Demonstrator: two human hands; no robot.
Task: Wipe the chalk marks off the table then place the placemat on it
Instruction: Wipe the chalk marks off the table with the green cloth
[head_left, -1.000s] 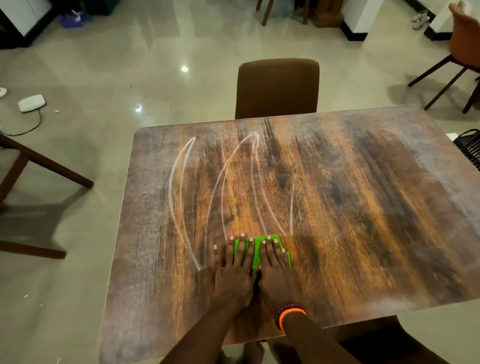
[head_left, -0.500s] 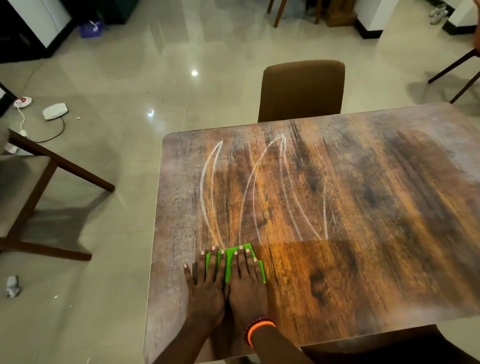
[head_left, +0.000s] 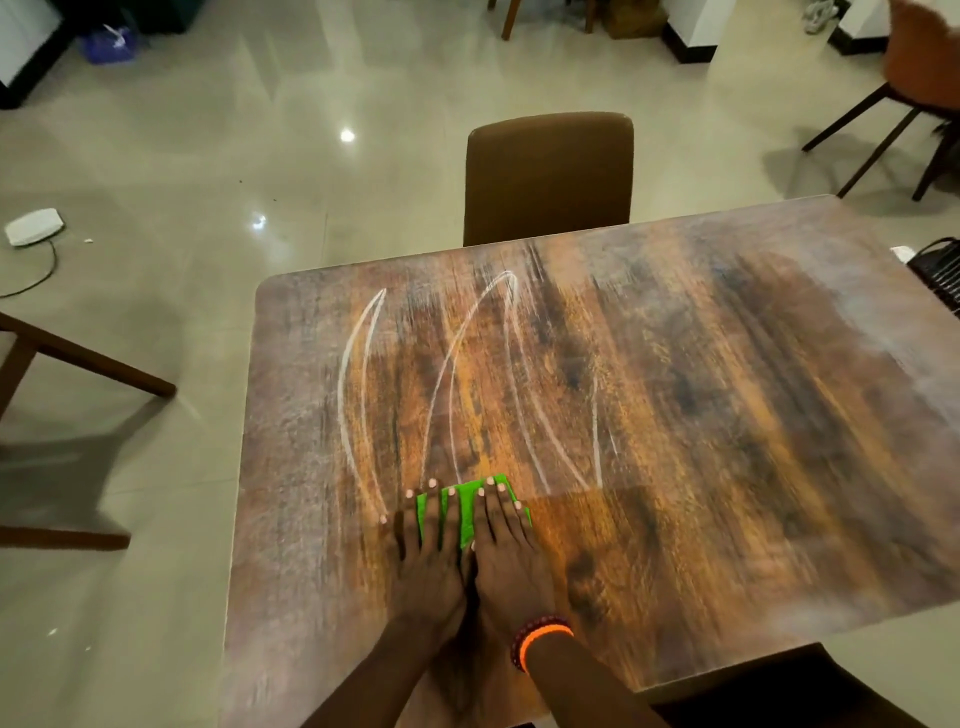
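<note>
White chalk marks (head_left: 452, 384), long curved loops, cross the left half of the dark wooden table (head_left: 727, 415). A folded bright green cloth (head_left: 465, 506) lies flat on the table at the near ends of the marks. My left hand (head_left: 428, 561) and my right hand (head_left: 506, 556) lie side by side on the cloth, palms down, fingers spread, pressing it onto the wood. An orange and a red band circle my right wrist. No placemat is in view.
A brown chair (head_left: 548, 176) stands at the table's far edge. Another chair's wooden legs (head_left: 78, 364) are on the left, an orange chair (head_left: 919, 78) at the far right. A black slatted object (head_left: 940, 270) sits off the table's right edge. A white device with cable (head_left: 34, 226) lies on the floor.
Both hands stay pressed on the green cloth near the lower ends of the chalk loops; the cloth slid left, then a little back right. The view shifted sideways.
</note>
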